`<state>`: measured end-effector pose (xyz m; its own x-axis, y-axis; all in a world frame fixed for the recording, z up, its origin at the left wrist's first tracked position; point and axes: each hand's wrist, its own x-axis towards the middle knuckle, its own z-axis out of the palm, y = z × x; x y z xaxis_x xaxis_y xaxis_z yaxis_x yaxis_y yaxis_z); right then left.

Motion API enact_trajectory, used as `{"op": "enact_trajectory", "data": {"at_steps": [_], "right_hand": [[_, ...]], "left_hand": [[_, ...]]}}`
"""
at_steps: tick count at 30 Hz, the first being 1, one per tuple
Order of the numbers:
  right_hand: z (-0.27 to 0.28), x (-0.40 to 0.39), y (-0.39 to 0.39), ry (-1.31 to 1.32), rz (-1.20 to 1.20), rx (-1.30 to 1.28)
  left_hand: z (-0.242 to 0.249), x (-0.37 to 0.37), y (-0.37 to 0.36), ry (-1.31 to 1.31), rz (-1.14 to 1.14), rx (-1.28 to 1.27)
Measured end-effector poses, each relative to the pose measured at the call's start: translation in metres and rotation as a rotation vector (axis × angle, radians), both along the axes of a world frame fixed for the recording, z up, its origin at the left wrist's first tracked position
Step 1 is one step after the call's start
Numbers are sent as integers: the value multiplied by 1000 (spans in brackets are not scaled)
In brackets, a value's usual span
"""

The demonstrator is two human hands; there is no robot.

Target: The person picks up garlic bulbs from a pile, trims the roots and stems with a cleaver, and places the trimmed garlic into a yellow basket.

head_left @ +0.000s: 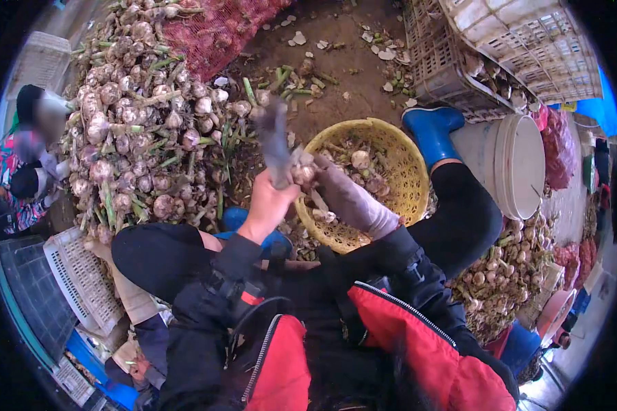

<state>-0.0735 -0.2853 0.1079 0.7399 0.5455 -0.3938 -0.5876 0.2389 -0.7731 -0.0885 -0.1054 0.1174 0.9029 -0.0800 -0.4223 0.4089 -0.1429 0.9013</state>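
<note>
My left hand [269, 204], bare, is wrapped round the handle of a dark metal tool [275, 140], whose upper end is blurred. Close beside it, my right hand [349, 198], in a greyish glove, grips a garlic bulb [303, 174] at its fingertips. The tool's shaft is right next to the bulb; whether they touch is unclear. Beneath and behind the gloved hand stands a yellow woven basket [418, 164] with garlic bulbs and scraps in it.
A big garlic heap [137, 130] and a red mesh sack [212, 34] lie at left. White crates [528, 48], a white bucket [524, 168] and more garlic [504, 274] are at right. Blue boots [432, 133] flank the basket. People [27, 164] sit far left.
</note>
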Motion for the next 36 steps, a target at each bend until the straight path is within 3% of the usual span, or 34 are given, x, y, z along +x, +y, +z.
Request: {"op": "enact_trajectory", "data": {"at_steps": [2, 4, 6, 8, 12, 13, 16, 18, 20, 21, 22, 24, 25, 27, 29, 32, 36], "right_hand": [[-4, 0, -6, 128, 86, 81], [35, 5, -11, 145, 143, -136], [17, -4, -6, 104, 39, -91], [0, -6, -11, -541, -6, -263], [14, -4, -8, -591, 13, -460], [12, -3, -10, -644, 73, -644], [9, 1, -12, -767, 71, -576], [13, 2, -11, -608, 75, -500], [23, 5, -7, 36, 105, -312], [32, 7, -7, -305, 154, -534], [41, 5, -3, -357, 60, -440], [40, 11, -8, -233, 145, -561], [32, 8, -12, -230, 145, -559], [8, 1, -15, -747, 260, -1154], [3, 1, -10, -683, 197, -1062], [-4, 6, -6, -600, 130, -963], [-5, 11, 0, -492, 170, -840]], "left_hand": [[25, -2, -17, -166, -49, -18], [21, -4, -14, -49, -140, 112], [16, -3, -14, -661, -111, 437], [23, -3, -14, -650, -147, 549], [25, -9, -10, -583, -276, 585], [25, -9, -9, -560, -322, 601], [15, -10, -4, -486, -354, 621], [-1, -10, 1, -436, -334, 623], [-26, -9, 14, -414, -322, 645], [-54, -11, 30, -284, -240, 730], [-72, -5, 50, -76, -269, 815], [-98, 5, 83, 18, -176, 927], [-113, 6, 99, -153, -87, 972], [-136, 14, 124, -115, -46, 1025], [-171, 8, 148, -83, -69, 1058], [-183, 2, 151, -130, -200, 1151], [-143, 27, 118, -163, -202, 960]]}}
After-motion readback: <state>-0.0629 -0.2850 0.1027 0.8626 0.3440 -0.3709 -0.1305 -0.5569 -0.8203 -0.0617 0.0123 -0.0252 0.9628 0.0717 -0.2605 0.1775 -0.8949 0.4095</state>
